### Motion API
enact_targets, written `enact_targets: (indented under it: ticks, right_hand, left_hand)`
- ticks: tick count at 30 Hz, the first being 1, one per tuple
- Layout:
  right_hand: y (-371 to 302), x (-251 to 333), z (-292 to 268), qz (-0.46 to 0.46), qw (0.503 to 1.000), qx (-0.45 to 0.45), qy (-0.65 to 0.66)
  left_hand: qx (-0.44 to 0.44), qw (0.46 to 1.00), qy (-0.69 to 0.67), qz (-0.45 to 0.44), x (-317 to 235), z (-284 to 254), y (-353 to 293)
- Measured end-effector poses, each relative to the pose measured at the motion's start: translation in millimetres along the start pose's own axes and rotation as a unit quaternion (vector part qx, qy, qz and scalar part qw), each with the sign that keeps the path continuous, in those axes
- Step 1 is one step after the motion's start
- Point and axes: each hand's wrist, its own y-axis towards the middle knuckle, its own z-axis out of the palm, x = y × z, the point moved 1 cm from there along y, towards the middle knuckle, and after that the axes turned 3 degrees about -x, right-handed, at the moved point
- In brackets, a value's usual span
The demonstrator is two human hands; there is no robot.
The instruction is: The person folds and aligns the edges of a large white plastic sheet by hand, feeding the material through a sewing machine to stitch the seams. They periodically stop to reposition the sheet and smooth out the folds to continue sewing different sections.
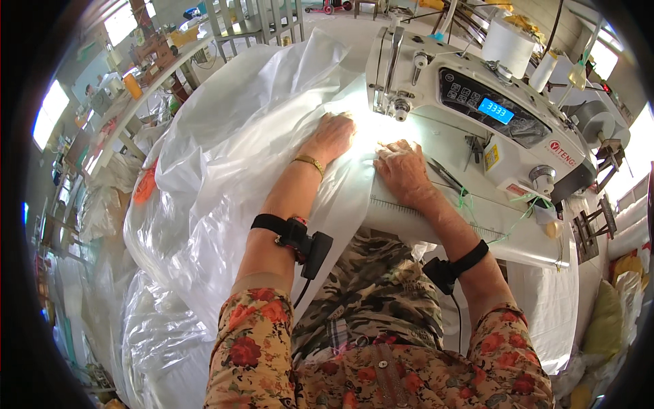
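Observation:
A large sheet of thin, shiny white plastic [225,150] spreads over the left side and runs up to the sewing machine [436,75]. My left hand [332,138] is closed on the sheet, its fingers curled, just left of the needle area. To the right, my right hand [403,169] rests palm down at the sheet's edge on the machine bed, fingers extended and slightly bent. Bright lamp light washes out the spot between the hands, so needle and seam cannot be made out. Dark thread snips [446,178] lie beside my right hand.
Green thread [464,198] trails over the table near a printed ruler scale [395,206]. A white thread cone [507,46] stands behind the machine. Grey chair rails [255,24] rise at the back. Another worktable [139,102] stands far left. Crumpled plastic [163,320] hangs lower left.

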Motion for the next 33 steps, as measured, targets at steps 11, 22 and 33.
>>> enact_targets:
  ticks: [11, 22, 33]
  right_hand:
    - [-3, -8, 6, -0.059, 0.993, -0.096, 0.020]
    - [-4, 9, -11, -0.067, 0.993, -0.074, 0.070]
    - [-3, 4, -7, -0.047, 0.997, -0.057, 0.031]
  left_hand:
    - [0.055, 0.992, -0.088, 0.065, -46, -93, -6]
    - [0.043, 0.975, 0.120, -0.181, 174, -185, -86]
    - [0.034, 0.966, 0.056, -0.249, 119, -105, -91]
